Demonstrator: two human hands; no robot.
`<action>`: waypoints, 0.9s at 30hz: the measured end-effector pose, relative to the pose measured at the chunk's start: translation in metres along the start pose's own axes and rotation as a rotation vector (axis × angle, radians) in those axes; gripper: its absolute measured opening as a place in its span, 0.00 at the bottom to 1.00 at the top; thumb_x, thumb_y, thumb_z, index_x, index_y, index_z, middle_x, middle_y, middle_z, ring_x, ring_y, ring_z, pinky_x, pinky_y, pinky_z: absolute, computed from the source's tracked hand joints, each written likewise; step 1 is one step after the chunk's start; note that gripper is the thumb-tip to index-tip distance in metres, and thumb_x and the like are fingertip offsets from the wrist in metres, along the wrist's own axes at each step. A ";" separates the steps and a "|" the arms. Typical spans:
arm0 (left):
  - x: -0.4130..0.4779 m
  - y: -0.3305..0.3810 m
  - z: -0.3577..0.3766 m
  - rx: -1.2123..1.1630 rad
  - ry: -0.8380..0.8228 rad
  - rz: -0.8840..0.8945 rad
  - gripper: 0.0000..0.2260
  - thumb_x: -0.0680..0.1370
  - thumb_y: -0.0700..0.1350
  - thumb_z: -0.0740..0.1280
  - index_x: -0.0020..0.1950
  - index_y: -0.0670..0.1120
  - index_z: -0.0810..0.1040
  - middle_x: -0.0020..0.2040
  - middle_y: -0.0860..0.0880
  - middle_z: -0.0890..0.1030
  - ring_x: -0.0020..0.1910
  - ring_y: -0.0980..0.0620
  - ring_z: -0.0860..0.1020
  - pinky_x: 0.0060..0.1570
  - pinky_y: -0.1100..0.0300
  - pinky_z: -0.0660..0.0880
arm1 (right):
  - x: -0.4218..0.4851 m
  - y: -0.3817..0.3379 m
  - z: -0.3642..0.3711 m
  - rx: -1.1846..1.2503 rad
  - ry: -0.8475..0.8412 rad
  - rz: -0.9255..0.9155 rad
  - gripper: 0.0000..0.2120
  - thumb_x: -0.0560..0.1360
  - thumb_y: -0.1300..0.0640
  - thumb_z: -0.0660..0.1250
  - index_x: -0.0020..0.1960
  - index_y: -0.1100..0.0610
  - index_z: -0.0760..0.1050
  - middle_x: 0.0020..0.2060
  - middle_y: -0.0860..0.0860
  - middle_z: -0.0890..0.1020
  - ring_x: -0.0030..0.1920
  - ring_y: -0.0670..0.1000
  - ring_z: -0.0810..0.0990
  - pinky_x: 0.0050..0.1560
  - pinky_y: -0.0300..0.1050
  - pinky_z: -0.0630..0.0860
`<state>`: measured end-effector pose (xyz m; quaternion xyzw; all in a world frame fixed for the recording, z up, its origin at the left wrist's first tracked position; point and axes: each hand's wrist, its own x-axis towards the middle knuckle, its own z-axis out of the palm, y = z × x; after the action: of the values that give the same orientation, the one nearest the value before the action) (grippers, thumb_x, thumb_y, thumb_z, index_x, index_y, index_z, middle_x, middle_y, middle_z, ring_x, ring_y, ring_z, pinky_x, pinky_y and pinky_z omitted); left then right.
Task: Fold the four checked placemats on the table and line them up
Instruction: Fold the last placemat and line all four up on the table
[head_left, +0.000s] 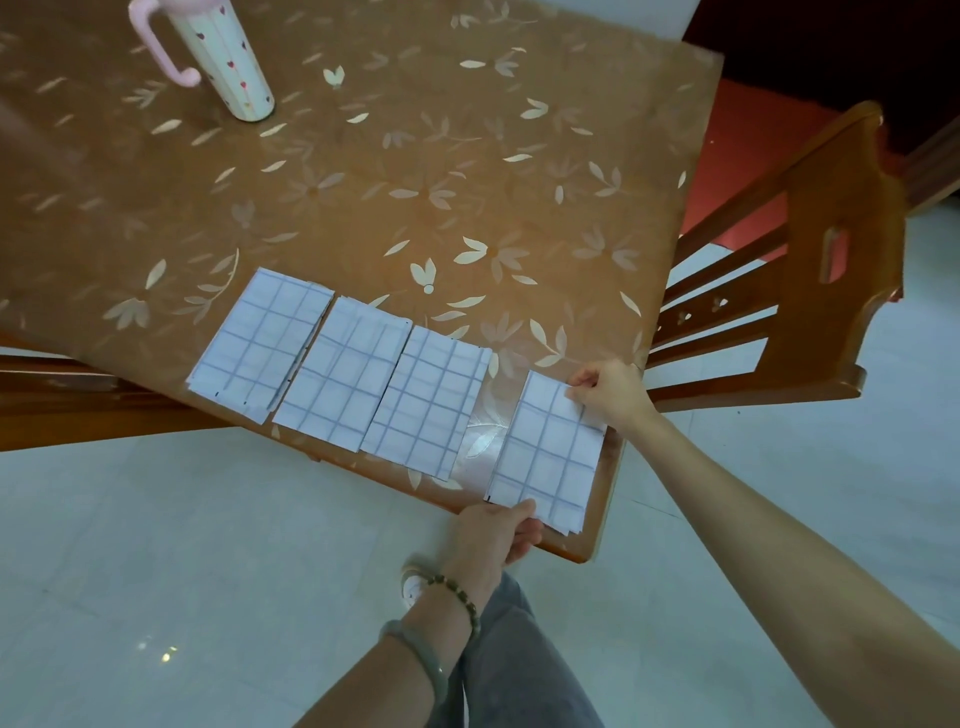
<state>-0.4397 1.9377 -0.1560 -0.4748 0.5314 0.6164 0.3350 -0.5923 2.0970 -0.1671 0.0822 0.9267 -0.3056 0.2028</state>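
Right hand (610, 392) fingers (579, 388) pinch far right corner of rightmost placemat (545, 457). Left hand (493, 535): thumb on top, fingers curled under near edge of same placemat. This placemat folded, flat on table (415, 182) at near right corner, near end just past table edge. Strip of bare table separates it from third placemat (428, 400). Third placemat, second placemat (343, 374) and leftmost placemat (262, 340) folded, close side by side in row along near edge. Tumbler (234, 57) upright, far left. Chair (810, 260) right of table.
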 end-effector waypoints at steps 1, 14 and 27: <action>0.000 -0.001 0.003 0.018 0.002 0.005 0.10 0.73 0.45 0.74 0.45 0.37 0.82 0.36 0.45 0.85 0.32 0.54 0.81 0.31 0.66 0.78 | 0.000 0.002 -0.001 -0.005 -0.002 -0.014 0.02 0.71 0.58 0.72 0.43 0.55 0.83 0.34 0.42 0.80 0.47 0.45 0.77 0.66 0.57 0.67; 0.002 -0.016 0.012 0.232 0.080 0.108 0.13 0.74 0.49 0.72 0.34 0.43 0.80 0.26 0.50 0.79 0.26 0.56 0.77 0.31 0.66 0.76 | -0.014 0.010 -0.009 -0.013 0.002 0.005 0.05 0.72 0.59 0.73 0.46 0.60 0.82 0.37 0.46 0.79 0.46 0.49 0.78 0.56 0.47 0.75; -0.015 0.029 -0.075 0.149 0.287 0.559 0.16 0.76 0.54 0.69 0.34 0.44 0.82 0.32 0.44 0.81 0.30 0.51 0.78 0.34 0.60 0.75 | -0.032 0.005 0.001 -0.102 0.294 -0.150 0.12 0.76 0.54 0.63 0.54 0.60 0.79 0.51 0.57 0.76 0.55 0.57 0.71 0.60 0.51 0.69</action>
<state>-0.4447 1.8600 -0.1311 -0.3668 0.7266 0.5708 0.1080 -0.5617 2.0998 -0.1568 0.0462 0.9642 -0.2571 0.0455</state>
